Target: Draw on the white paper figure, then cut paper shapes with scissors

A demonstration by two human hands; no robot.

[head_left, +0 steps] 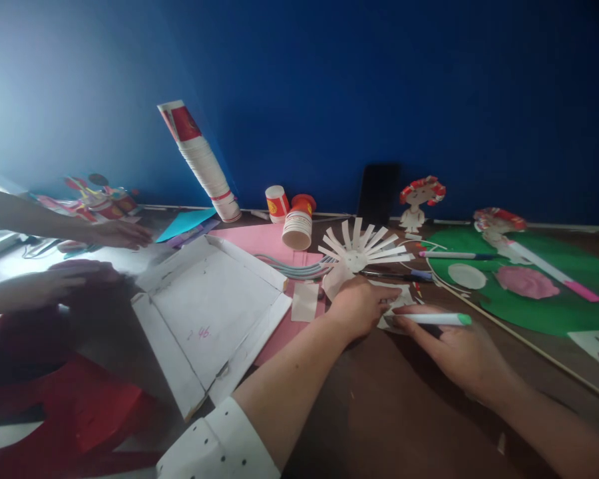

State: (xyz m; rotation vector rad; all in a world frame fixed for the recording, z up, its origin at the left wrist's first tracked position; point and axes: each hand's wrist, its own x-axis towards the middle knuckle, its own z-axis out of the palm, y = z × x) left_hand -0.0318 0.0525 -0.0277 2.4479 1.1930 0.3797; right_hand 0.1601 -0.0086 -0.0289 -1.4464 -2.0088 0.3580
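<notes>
My right hand (456, 356) is closed around a white marker with a green end (442, 319); its tip points down to the left. That tip is at a small piece of white paper (402, 294) lying on the dark table. From the other side, my left hand (357, 307) grips the paper, its fingers bent and partly hiding it. Just behind the left hand stands a paper cup cut into spread strips (355, 259). Beside it lie a dark pen (397, 273) and small paper scraps. A pale paper rectangle (305, 302) rests left of my left hand.
A white box lid (212, 293) lies left on pink paper (252, 238). Behind are stacked paper cups (204, 169), a phone (379, 191) and a paper figure (420, 203). Green paper (584, 279) holds markers on the right. Another person's hands (122, 233) reach in from the left.
</notes>
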